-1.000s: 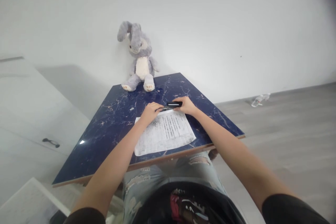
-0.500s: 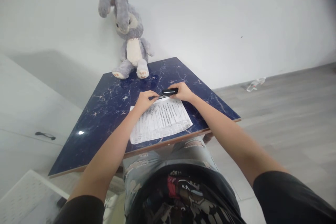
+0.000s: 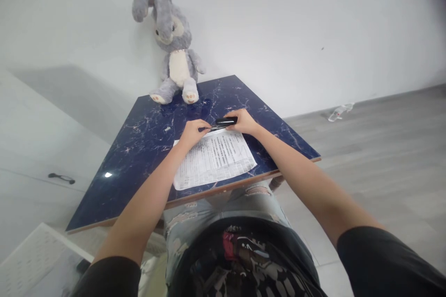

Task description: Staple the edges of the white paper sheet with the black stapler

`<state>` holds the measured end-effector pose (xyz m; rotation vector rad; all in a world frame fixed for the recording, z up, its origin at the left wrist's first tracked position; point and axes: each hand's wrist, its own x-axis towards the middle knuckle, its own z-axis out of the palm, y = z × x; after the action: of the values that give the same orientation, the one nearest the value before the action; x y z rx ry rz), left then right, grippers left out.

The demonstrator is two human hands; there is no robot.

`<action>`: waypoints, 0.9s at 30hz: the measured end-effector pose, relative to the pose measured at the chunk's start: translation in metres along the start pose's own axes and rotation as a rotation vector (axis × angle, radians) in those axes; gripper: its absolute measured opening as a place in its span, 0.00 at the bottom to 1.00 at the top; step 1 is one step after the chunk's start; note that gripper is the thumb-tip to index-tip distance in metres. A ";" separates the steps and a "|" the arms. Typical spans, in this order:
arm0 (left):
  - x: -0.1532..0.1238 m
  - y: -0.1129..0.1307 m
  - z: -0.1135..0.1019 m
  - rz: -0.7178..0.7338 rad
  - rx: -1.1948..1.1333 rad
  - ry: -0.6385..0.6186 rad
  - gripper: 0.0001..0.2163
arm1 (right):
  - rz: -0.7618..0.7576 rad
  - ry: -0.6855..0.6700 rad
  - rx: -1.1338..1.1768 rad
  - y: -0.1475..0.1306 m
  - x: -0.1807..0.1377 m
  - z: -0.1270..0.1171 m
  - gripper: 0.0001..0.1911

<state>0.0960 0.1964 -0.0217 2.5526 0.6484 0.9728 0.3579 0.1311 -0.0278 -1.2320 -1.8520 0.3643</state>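
Observation:
A printed sheet of paper (image 3: 214, 158) lies on the dark blue marbled table (image 3: 139, 148) close to its near edge. At the sheet's far edge sits a black stapler (image 3: 225, 122). My right hand (image 3: 244, 123) is closed around the stapler's right end. My left hand (image 3: 193, 131) is closed at the stapler's left tip, fingers pinched there over the top corner of the paper.
A grey plush rabbit (image 3: 170, 46) sits at the table's far edge against the white wall. A white cabinet with a black handle (image 3: 61, 178) stands to the left. A white perforated tray (image 3: 35, 260) lies at lower left. A plastic bottle (image 3: 339, 111) lies on the grey floor.
The view tilted down a second ago, then held. Both hands stay on the stapler at the paper's far edge; nothing else has visibly moved.

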 end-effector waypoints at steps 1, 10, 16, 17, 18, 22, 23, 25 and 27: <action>0.000 0.000 -0.001 -0.009 -0.004 -0.007 0.05 | -0.001 -0.001 -0.001 0.001 0.000 0.000 0.19; -0.005 -0.002 -0.013 -0.078 -0.092 0.006 0.08 | 0.097 0.062 0.095 0.008 -0.001 -0.013 0.22; -0.002 0.019 -0.008 -0.173 -0.250 0.083 0.15 | 0.026 0.005 0.189 -0.008 -0.001 -0.018 0.23; -0.001 0.024 -0.006 -0.168 -0.262 0.094 0.16 | -0.004 -0.008 0.189 -0.012 -0.001 -0.016 0.22; 0.000 0.028 -0.004 -0.157 -0.265 0.096 0.16 | -0.036 -0.025 0.183 -0.016 -0.001 -0.015 0.21; 0.001 0.036 0.006 -0.139 -0.256 0.086 0.13 | -0.104 -0.057 0.162 -0.026 -0.002 -0.008 0.19; 0.002 0.036 0.008 -0.145 -0.251 0.091 0.13 | -0.104 -0.055 0.161 -0.027 -0.002 -0.006 0.19; 0.003 0.034 0.010 -0.159 -0.240 0.091 0.13 | -0.104 -0.059 0.154 -0.028 -0.003 -0.004 0.19; 0.005 0.032 0.007 -0.158 -0.207 0.066 0.13 | -0.096 -0.055 0.126 -0.028 -0.002 -0.004 0.19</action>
<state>0.1136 0.1709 -0.0101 2.2619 0.7154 1.0170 0.3437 0.1149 -0.0087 -1.0541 -1.8970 0.4590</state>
